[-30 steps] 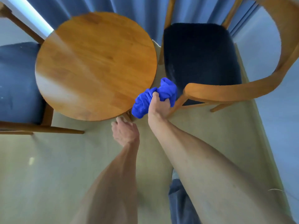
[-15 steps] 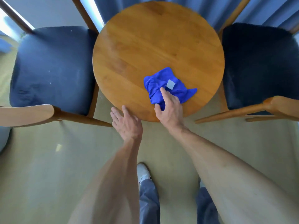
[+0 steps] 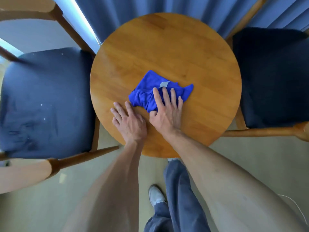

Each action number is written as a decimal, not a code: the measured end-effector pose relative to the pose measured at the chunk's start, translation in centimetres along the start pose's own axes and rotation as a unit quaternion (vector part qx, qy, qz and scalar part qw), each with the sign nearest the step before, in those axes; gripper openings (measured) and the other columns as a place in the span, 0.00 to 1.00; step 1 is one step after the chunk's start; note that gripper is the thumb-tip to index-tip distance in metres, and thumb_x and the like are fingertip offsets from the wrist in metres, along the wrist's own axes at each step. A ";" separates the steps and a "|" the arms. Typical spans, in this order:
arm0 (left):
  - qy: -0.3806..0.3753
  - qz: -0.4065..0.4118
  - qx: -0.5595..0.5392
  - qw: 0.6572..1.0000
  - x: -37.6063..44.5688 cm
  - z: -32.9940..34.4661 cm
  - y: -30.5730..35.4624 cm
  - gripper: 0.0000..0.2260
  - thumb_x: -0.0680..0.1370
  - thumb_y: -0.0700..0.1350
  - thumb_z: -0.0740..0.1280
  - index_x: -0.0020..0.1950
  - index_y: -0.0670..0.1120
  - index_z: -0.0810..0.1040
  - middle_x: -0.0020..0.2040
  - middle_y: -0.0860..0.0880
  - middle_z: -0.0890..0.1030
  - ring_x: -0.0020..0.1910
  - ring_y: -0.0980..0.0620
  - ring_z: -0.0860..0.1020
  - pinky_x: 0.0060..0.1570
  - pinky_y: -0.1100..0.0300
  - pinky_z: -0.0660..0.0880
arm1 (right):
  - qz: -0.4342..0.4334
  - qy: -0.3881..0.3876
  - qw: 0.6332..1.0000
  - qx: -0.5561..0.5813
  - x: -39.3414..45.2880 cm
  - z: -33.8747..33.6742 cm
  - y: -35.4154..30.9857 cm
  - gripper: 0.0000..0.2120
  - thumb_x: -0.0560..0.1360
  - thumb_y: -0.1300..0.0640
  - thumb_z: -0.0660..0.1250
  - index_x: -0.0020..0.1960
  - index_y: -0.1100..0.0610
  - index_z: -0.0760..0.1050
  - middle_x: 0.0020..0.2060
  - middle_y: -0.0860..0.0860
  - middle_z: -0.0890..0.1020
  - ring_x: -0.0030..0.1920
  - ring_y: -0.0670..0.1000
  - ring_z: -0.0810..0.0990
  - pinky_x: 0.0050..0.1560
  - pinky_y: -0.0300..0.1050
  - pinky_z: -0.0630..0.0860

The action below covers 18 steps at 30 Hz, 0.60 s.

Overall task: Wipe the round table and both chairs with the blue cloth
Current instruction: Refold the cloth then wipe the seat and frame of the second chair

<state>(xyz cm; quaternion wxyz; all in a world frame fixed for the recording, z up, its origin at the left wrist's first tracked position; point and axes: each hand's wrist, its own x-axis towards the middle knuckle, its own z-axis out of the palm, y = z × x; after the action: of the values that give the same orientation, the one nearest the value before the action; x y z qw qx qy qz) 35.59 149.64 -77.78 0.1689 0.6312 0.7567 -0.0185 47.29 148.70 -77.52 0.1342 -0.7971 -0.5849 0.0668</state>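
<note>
on round table (image 3: 167,47): right hand (image 3: 165,113) flat, fingers spread, pressing blue cloth (image 3: 150,92); left hand (image 3: 129,121) flat, empty.

Item count, head view:

- Round wooden desk (image 3: 167,47): 1.
- Wooden-framed chairs with dark blue seat cushions: 2, the left chair (image 3: 45,101) and the right chair (image 3: 274,77).
- Blue cloth (image 3: 147,92): 1, bearing 1 grey label (image 3: 164,84).
- Bare hands: 2, the left hand (image 3: 129,122) and the right hand (image 3: 167,111).
- White shoe (image 3: 156,195): 1 fully visible.
- Blue curtain (image 3: 117,12): 1.
</note>
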 end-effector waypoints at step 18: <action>0.020 0.031 -0.055 0.998 25.8 -3.2 16.8 0.21 0.78 0.47 0.57 0.70 0.44 0.66 0.80 0.40 0.53 0.78 0.37 0.50 0.70 0.46 0.56 | 0.167 0.011 0.986 0.007 33.9 1.7 3.8 0.32 0.70 0.51 0.66 0.74 0.49 0.66 0.75 0.54 0.65 0.76 0.61 0.58 0.73 0.65 0.53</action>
<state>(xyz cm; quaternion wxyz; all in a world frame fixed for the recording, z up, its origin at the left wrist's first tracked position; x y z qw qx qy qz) 47.18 178.33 -78.86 0.1888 0.6440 0.7402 0.0410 60.68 180.13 -78.57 0.1331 -0.8833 -0.4415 0.0839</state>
